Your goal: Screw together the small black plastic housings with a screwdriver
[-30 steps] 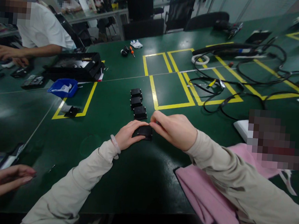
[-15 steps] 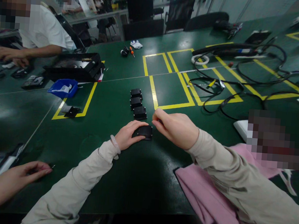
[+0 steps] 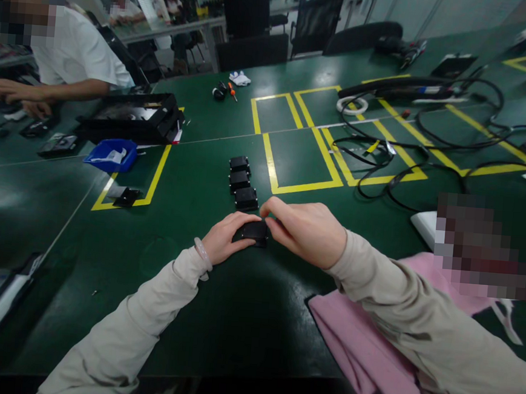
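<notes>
A small black rectangular part [image 3: 254,233] lies on the green table, gripped at its left end between the thumb and fingers of my left hand [image 3: 226,236]. At the part's upper right corner is my right hand [image 3: 306,229], its thumb and forefinger pinched together. Whatever sits in that pinch is too small to make out. Just beyond, three similar black parts [image 3: 245,198] stand in a row leading away from me, with small bright bits at their corners.
A pink cloth [image 3: 370,345] lies under my right forearm. Black cables [image 3: 397,165] sprawl at right. A blue tray [image 3: 111,155] and black box [image 3: 132,117] stand at left, near a co-worker in a white shirt [image 3: 81,43]. A tiny metal bit [image 3: 95,292] lies at lower left.
My right hand has come slightly left and down onto the part's corner. Another person's hand at lower left has withdrawn, leaving a tiny bit on the table. My left hand stays put.
</notes>
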`<control>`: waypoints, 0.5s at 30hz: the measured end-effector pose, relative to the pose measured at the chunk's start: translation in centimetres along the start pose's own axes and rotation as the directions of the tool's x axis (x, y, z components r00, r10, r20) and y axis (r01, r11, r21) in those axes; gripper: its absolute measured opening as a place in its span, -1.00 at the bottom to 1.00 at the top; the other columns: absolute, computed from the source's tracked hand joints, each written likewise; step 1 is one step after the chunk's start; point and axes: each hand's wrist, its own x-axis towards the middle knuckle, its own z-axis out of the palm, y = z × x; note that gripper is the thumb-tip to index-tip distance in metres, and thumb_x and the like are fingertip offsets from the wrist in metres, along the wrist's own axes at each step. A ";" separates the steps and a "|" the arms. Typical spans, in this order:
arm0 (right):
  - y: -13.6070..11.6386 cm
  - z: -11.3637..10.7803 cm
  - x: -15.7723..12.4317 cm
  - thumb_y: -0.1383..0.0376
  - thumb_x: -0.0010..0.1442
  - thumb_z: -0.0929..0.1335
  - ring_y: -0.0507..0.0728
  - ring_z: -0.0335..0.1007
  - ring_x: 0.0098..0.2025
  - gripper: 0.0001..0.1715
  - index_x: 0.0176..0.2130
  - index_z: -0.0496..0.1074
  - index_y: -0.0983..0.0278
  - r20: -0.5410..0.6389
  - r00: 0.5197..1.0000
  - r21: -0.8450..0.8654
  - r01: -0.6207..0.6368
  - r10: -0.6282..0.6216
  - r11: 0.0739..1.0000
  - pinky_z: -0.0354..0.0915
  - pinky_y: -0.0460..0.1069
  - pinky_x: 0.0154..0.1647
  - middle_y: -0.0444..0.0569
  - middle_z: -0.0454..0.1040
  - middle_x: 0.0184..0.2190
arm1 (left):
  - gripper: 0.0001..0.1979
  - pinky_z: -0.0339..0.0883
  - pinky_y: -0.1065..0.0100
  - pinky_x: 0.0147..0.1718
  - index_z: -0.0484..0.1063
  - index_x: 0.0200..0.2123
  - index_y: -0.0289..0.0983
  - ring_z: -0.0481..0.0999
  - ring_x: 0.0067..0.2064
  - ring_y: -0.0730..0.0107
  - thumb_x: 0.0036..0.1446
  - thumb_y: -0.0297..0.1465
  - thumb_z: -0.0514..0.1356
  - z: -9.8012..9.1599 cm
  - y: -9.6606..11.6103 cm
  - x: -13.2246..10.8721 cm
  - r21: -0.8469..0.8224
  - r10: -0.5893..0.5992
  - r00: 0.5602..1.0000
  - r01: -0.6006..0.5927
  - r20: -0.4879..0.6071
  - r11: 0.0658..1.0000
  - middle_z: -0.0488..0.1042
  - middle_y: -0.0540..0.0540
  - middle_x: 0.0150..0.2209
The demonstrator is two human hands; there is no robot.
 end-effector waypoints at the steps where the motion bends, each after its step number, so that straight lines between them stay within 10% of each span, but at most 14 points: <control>1: 0.0 0.0 0.0 0.23 0.33 0.13 0.06 0.39 -0.47 -0.68 -0.10 0.36 0.28 -0.003 1.000 0.007 0.001 -0.001 1.000 -0.11 -0.08 -0.50 -0.09 0.49 -0.51 | -0.61 0.31 0.18 0.06 0.29 0.08 -0.24 0.42 0.05 0.18 0.19 -0.34 0.22 0.0 0.0 0.0 0.000 -0.001 1.000 0.001 -0.001 1.000 0.43 -0.15 0.02; 15: 0.1 -0.4 0.1 0.25 0.31 0.15 0.07 0.34 -0.48 -0.69 -0.04 0.33 0.27 0.075 0.997 0.049 -0.034 0.030 0.998 -0.11 -0.08 -0.50 -0.11 0.45 -0.53 | -0.60 0.30 0.15 0.08 0.27 0.10 -0.24 0.42 0.07 0.18 0.22 -0.30 0.20 0.0 -0.2 0.0 0.000 0.014 1.000 -0.014 -0.002 1.000 0.42 -0.17 0.04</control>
